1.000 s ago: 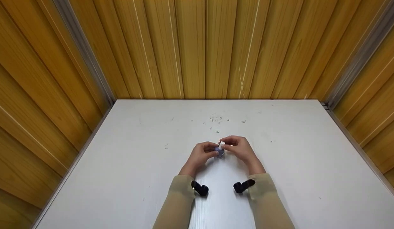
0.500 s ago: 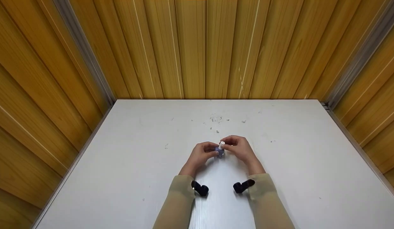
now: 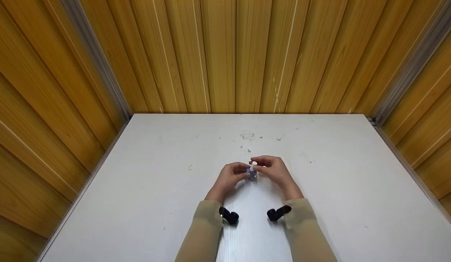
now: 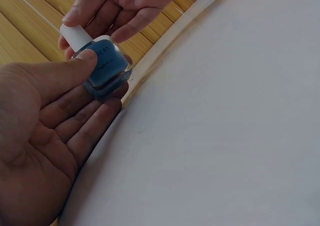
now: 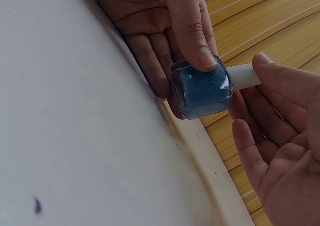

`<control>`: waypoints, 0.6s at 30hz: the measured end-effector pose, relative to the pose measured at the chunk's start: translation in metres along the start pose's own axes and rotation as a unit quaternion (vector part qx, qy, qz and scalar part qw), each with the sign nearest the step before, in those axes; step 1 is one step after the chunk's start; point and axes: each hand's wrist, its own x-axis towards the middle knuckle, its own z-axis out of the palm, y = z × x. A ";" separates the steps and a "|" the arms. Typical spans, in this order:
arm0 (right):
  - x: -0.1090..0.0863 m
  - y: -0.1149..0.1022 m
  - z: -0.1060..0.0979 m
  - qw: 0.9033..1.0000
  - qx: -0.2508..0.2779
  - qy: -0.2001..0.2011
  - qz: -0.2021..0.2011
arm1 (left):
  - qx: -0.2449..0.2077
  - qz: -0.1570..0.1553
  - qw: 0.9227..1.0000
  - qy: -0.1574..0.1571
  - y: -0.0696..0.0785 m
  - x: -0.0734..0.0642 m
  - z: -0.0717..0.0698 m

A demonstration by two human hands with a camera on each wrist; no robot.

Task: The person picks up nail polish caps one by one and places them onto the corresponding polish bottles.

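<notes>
A small glass bottle of blue nail polish (image 4: 109,64) is between the two hands, its white cap (image 4: 76,37) on the neck. The left hand (image 3: 230,178) holds the bottle body, thumb across the lettered front and fingers behind it. At the cap, the right hand (image 3: 275,170) pinches with thumb and fingers. The right wrist view shows the nail polish bottle (image 5: 202,89) lying sideways in the picture, with the white cap (image 5: 243,76) partly covered by the right thumb (image 5: 280,76). In the head view the cap points up and slightly right.
The white tabletop (image 3: 152,189) has small dark marks (image 3: 247,137) beyond the hands. Yellow wood-look panels (image 3: 218,54) stand behind and at both sides. Black wrist cameras (image 3: 231,217) stick out from the beige sleeves (image 3: 302,218).
The right hand's fingers shift slightly around the white cap. The left hand and the bottle stay in the same place.
</notes>
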 end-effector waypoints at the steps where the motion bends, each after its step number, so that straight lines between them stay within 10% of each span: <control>1: 0.000 0.000 0.000 1.000 -0.002 -0.003 -0.002 | -0.001 0.000 1.000 0.000 0.000 0.000 0.000; 18: 0.002 0.000 0.003 0.999 -0.039 0.035 0.009 | -0.002 -0.001 1.000 0.009 -0.001 0.000 0.001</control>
